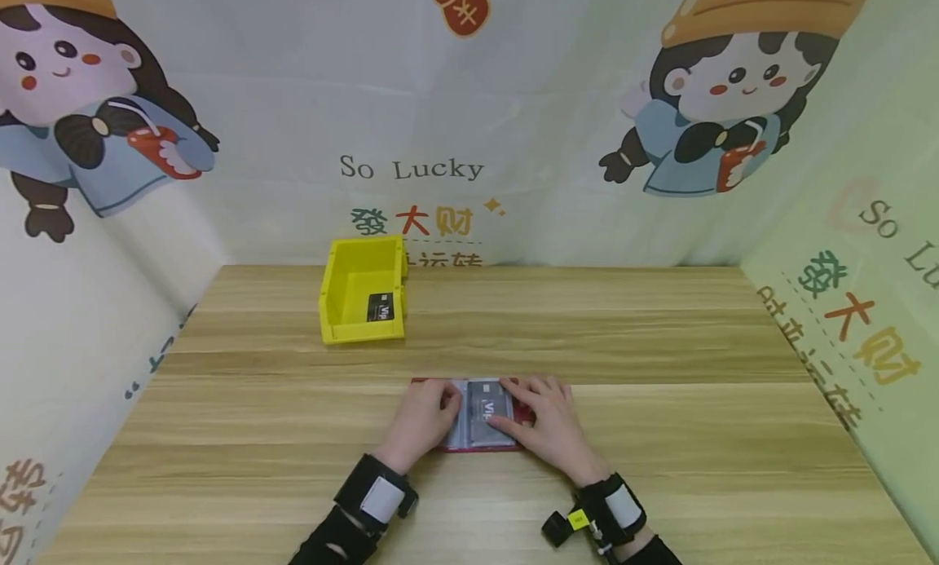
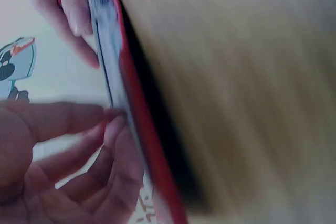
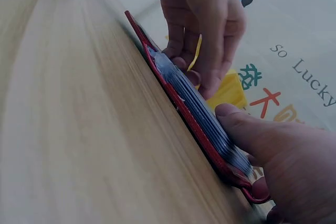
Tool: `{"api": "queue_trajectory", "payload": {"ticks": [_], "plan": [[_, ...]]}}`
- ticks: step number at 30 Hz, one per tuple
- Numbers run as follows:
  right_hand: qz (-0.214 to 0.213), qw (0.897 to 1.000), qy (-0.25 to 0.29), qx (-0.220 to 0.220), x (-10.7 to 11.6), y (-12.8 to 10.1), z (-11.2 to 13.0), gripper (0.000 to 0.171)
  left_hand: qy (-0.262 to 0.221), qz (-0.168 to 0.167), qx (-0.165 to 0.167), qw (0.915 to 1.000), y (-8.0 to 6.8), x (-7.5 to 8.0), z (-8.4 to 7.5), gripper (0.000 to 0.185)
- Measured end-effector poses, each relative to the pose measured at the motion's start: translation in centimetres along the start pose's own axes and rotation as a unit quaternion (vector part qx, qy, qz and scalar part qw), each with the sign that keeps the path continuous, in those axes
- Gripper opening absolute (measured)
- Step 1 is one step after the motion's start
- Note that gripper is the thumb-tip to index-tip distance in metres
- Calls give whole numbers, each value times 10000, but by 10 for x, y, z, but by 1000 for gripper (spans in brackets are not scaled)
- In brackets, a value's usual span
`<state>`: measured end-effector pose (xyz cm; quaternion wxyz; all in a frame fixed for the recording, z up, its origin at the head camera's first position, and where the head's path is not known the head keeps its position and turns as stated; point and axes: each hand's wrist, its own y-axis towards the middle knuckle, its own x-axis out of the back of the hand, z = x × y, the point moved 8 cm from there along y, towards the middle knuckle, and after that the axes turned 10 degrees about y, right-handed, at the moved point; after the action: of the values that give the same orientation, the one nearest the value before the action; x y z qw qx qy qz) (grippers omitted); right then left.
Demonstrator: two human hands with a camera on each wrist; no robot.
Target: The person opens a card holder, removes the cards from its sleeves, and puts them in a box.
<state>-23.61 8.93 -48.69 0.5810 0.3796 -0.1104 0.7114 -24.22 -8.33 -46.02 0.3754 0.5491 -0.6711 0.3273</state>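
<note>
The left hand (image 1: 424,414) has its grip on the left side of a red card holder (image 1: 480,444); its fingers (image 2: 79,17) curl over the clear sleeves, and in the left wrist view the thumb and fingertips pinch the edge of the sleeve stack against the red cover. The right hand (image 1: 539,418) lies on the right half of the same card holder with its fingers nearly straight, the forefinger pressing flat on a dark card (image 1: 486,410) that shows in the open sleeve. That grip is wide, pressing rather than clasping. In the right wrist view the thumb (image 3: 247,129) rests on top of the sleeve stack (image 3: 197,106) close to the holder's near corner, and the left hand (image 3: 202,24) grips the far end.

The card holder lies open and flat on the wooden counter (image 1: 660,434), between the two hands and touching both. Its red cover (image 3: 207,145) sits directly on the wood, with the sleeves piled above it.

Well beyond the card holder, further from the person and a little to the left of it, stands a yellow bin (image 1: 363,296) on the counter. A second dark card (image 1: 381,306) leans inside it against the right wall. Past the bin, printed walls (image 1: 469,125) with cartoon figures enclose the counter on three sides. Both wrists behind the card holder wear black straps (image 1: 376,496).
</note>
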Motion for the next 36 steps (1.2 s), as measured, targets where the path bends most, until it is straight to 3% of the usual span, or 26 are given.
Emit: {"api": "queue_trajectory", "payload": {"ticks": [5, 15, 32, 36], "plan": [[-59, 9999, -99, 30, -3, 1, 3, 59, -83, -71, 225, 9997, 3, -2, 2, 17], [-147, 9995, -267, 26, -3, 0, 7, 61, -86, 316, 487, 9983, 2, -4, -1, 25], [-34, 9993, -348, -109, -3, -2, 3, 60, -142, 524, 625, 9966, 8, -11, 9, 32], [-25, 9993, -335, -134, -3, -2, 3, 59, -231, 452, 474, 9976, 9, -10, 9, 32]]}}
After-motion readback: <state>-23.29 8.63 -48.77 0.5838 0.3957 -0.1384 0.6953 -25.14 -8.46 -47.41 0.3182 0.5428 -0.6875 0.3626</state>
